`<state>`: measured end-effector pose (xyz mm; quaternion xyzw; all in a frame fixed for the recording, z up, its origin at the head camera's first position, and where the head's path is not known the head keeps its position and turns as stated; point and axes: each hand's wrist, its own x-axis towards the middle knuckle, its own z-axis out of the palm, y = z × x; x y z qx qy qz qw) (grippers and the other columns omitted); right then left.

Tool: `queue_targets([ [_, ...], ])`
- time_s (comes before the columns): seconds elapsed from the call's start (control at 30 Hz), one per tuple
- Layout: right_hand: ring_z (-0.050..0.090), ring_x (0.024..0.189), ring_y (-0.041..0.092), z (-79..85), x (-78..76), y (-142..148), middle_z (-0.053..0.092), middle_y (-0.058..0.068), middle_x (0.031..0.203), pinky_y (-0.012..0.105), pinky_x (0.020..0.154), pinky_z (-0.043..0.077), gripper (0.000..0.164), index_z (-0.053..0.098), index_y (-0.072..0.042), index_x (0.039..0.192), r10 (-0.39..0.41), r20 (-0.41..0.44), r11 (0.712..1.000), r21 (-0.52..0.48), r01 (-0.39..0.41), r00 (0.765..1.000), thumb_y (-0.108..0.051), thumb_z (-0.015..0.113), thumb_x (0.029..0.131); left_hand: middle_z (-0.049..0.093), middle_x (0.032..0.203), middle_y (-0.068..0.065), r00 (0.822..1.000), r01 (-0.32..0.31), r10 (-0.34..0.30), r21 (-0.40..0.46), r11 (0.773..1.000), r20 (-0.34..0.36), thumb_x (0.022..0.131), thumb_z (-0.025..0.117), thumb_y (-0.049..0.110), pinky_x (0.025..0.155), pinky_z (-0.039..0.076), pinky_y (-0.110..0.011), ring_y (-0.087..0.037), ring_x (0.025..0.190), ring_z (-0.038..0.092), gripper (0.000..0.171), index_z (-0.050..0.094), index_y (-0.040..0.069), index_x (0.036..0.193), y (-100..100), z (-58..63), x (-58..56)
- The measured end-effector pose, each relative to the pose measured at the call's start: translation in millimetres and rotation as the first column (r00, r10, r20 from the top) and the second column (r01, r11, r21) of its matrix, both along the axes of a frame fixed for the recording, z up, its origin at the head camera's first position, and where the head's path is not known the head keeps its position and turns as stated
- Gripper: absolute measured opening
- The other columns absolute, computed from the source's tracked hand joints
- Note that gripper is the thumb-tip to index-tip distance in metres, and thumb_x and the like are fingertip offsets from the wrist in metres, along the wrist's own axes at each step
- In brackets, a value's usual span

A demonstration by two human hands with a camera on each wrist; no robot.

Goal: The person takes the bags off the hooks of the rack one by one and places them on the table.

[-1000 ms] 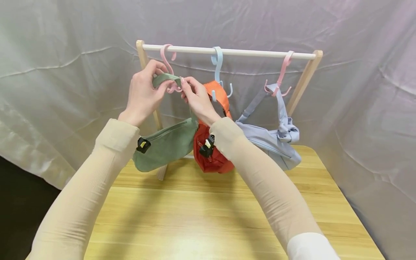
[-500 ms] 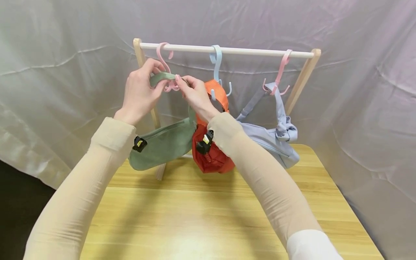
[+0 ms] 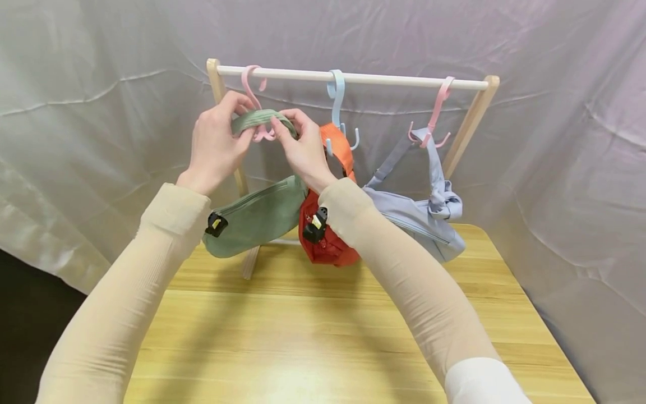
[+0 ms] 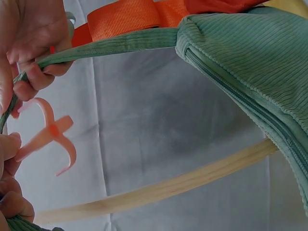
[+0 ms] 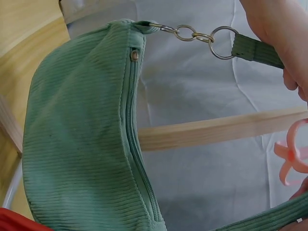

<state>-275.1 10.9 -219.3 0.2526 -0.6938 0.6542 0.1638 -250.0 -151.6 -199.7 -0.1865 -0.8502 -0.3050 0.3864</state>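
Observation:
Both hands pinch the strap of a green corduroy shoulder bag, left hand at one side, right hand at the other. Arched between them, the strap crosses the lower stem of a pink hook on the rack's rail. Whether it touches the prongs I cannot tell. Below the hands the bag hangs tilted above the table, its zipper closed. In the right wrist view, a short metal chain links one bag end to the strap near a hand.
A red bag with an orange strap hangs from a blue hook, close behind the right wrist. Farther right, a pale blue bag hangs from another pink hook. The rack's white rail spans wooden legs above the wooden table.
The strap between the hands bows up more than half a second ago, and the right fingertips have shifted on it. The green bag has swung slightly up and right.

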Motion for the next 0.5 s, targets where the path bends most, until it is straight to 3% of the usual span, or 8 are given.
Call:
queue_targets([
  [0.23, 0.055, 0.071, 0.016, -2.4, -0.5, -1.2, 0.061, 0.002, 0.079, 0.036, 0.073, 0.049, 0.020, 0.063, 0.003, 0.114, 0.026, 0.021, 1.000, -0.014, -0.026, 0.999, -0.011, 0.061, 0.101, 0.075, 0.102, -0.015, 1.000, 0.012, -0.012, 0.021, 1.000, 0.008, 0.091, 0.068, 0.007, 0.073, 0.038, -0.040, -0.033, 0.079, 0.061, 0.022, 0.064, 0.006, 0.113, -1.4, -2.5, -0.3],
  [0.37, 0.057, 0.076, 0.014, -2.7, -0.1, -1.9, 0.062, 0.005, 0.086, 0.029, 0.076, 0.051, 0.022, 0.062, 0.005, 0.116, 0.041, 0.017, 0.999, -0.023, -0.041, 0.999, -0.010, 0.060, 0.100, 0.074, 0.100, -0.014, 1.000, 0.018, -0.018, 0.025, 1.000, 0.006, 0.092, 0.069, 0.008, 0.074, 0.038, -0.038, -0.030, 0.078, 0.058, 0.020, 0.066, 0.004, 0.111, -1.4, -3.5, -0.8],
  [0.5, 0.061, 0.083, 0.009, -3.4, -1.3, -0.6, 0.065, 0.010, 0.102, 0.021, 0.078, 0.050, 0.023, 0.064, 0.002, 0.116, 0.018, 0.034, 1.000, 0.023, -0.018, 0.999, -0.014, 0.062, 0.100, 0.075, 0.101, -0.014, 1.000, 0.027, -0.027, 0.020, 0.999, 0.002, 0.091, 0.069, 0.007, 0.079, 0.043, -0.040, -0.030, 0.086, 0.064, 0.018, 0.068, 0.002, 0.109, -1.7, -4.1, -1.4],
])
